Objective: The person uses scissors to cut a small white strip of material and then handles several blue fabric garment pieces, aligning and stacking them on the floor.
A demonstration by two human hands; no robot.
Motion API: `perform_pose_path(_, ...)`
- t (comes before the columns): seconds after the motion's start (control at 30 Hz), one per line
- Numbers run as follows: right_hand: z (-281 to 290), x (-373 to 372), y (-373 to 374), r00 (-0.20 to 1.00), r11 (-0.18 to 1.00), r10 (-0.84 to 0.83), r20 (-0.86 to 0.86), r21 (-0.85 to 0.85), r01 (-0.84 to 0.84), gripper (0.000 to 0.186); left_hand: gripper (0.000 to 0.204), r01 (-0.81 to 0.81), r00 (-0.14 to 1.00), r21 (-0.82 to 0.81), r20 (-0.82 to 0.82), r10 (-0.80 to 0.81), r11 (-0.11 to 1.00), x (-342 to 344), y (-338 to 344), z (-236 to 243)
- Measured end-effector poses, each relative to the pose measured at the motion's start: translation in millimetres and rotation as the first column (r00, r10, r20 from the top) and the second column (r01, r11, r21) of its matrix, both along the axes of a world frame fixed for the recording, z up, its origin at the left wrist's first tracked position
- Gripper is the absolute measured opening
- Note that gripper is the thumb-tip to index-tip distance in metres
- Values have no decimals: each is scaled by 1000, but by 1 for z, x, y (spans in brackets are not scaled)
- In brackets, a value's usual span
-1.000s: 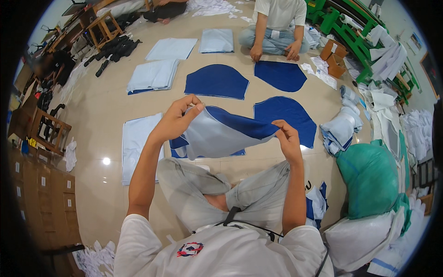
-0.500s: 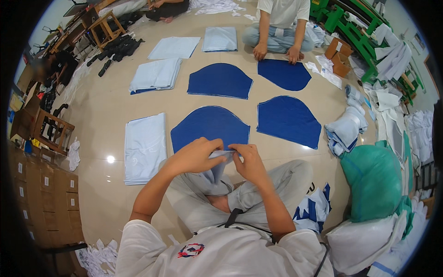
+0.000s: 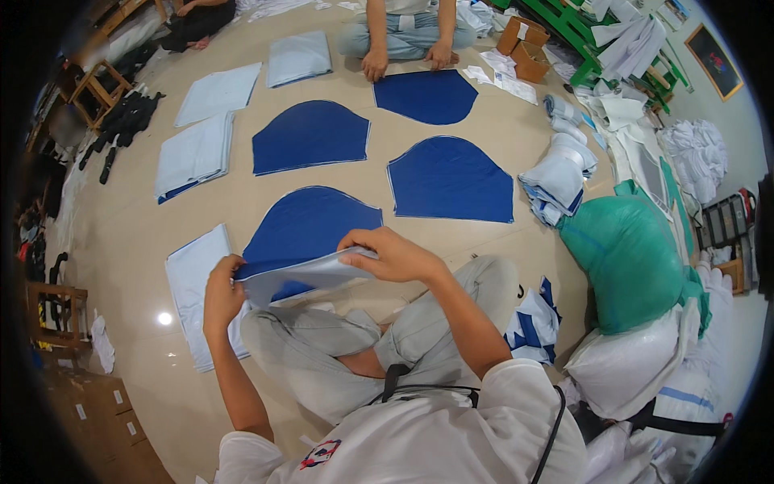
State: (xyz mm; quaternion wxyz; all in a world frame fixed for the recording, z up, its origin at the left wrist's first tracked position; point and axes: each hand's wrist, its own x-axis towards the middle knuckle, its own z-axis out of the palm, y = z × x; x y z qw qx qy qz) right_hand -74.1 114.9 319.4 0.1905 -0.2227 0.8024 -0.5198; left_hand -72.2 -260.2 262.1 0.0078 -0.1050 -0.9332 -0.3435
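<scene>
My left hand (image 3: 223,294) and my right hand (image 3: 393,254) each pinch one end of a fabric piece (image 3: 310,273), stretched between them above my crossed legs. Its pale underside faces me, and blue shows along its upper left edge. Just beyond it lies a dark blue dome-shaped fabric panel (image 3: 310,214); whether the held piece belongs to that pile, I cannot tell. A folded light blue stack (image 3: 189,270) rests beside my left hand, partly behind it. Past my right hand is another blue panel (image 3: 451,181), lying flat on the floor.
Farther out are a blue panel (image 3: 310,137), light blue stacks (image 3: 197,149) and a panel (image 3: 427,97) touched by the hands (image 3: 439,54) of a seated person. To the right are rolled fabric bundles (image 3: 560,177), a green sack (image 3: 629,258) and white sacks (image 3: 625,367).
My hands have moved apart, the left one outward to the left, so the fabric between them is now spread wide. The view has shifted to the right.
</scene>
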Motion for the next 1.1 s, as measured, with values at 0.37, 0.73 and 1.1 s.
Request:
perform_pose_path(0.37,-100,-176,49,891,893,-428,-150,83,443,26,26,-75,933,156,-338,125,985,-174,-17,-55)
perform_pose_path(0.73,-158,-409,57,610,745,-548,-573,-3,667,18,13,-171,874,199,-422,241,965,-439,-33,-117)
perform_pose_path(1.1,-175,-409,48,479,777,-463,-746,-81,625,16,16,-138,763,73,-628,153,988,-471,-22,-145)
